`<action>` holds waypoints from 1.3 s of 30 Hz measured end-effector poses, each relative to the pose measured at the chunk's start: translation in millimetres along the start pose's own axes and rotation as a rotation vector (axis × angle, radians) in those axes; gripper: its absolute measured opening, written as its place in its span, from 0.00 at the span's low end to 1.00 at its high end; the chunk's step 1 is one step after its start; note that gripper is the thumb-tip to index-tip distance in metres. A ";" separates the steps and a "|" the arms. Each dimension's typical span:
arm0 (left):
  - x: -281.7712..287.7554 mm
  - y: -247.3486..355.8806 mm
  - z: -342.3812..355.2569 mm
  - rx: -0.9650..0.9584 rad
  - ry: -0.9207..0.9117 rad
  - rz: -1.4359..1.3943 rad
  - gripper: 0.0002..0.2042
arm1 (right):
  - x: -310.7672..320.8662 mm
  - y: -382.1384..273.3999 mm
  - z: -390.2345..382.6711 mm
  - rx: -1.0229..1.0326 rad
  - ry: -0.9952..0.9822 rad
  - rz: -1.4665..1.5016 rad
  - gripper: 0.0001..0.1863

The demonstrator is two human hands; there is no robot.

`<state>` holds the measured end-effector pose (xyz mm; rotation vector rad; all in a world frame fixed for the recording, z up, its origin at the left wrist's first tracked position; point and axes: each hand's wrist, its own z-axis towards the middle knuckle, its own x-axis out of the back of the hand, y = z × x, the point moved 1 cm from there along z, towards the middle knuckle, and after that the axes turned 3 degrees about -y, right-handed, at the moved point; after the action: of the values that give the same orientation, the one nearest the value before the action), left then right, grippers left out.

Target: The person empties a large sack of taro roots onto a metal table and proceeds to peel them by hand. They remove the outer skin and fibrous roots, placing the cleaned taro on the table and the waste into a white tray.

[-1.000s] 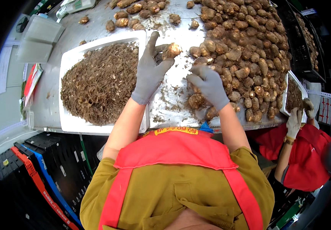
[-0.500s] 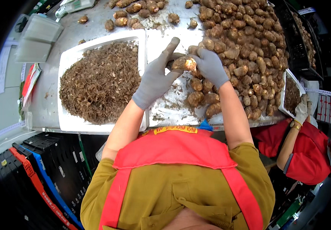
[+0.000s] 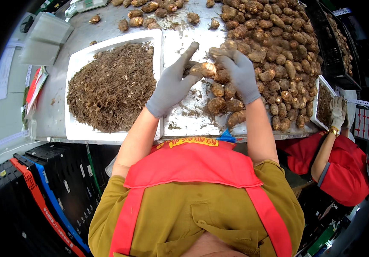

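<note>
My left hand (image 3: 173,85), in a grey glove, is closed round the lower part of a small brown taro (image 3: 204,69). Its index finger points up and away, and the taro's pale, bare end faces right. Just right of that end is my right hand (image 3: 241,77), also gloved in grey. Its fingers are curled together at the edge of a big taro pile (image 3: 278,64); what they hold, if anything, is hidden. Left of my left hand, a white foam tray (image 3: 158,55) holds a heap of brown fibrous peelings (image 3: 111,90).
More taros (image 3: 150,13) lie loose at the table's far side. A black crate (image 3: 332,47) borders the pile on the right. At the right, a co-worker's gloved hand (image 3: 337,112) is by another white tray (image 3: 324,83). Stacked crates (image 3: 60,184) stand below the table, left.
My right hand has moved slightly right, off the taro's pale end, with its fingers curling more. My left hand still grips the taro. The co-worker's hand has shifted slightly.
</note>
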<state>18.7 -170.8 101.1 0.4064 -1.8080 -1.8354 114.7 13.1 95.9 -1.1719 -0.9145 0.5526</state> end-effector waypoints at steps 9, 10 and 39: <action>-4.5 -12.8 -7.0 -0.017 -0.005 -0.109 0.26 | 3.8 -25.5 -30.4 -0.020 -0.060 0.311 0.10; -5.6 -13.6 -6.5 -0.040 0.002 -0.069 0.26 | 1.5 -29.4 -29.1 0.045 -0.078 0.278 0.08; -19.0 -79.8 56.3 0.025 0.320 -0.387 0.17 | -50.6 51.8 45.1 -0.416 0.125 0.521 0.12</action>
<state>-9.7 -116.2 22.9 1.0578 -1.6119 -1.8602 54.0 14.4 36.0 -1.8247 -0.6254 0.7142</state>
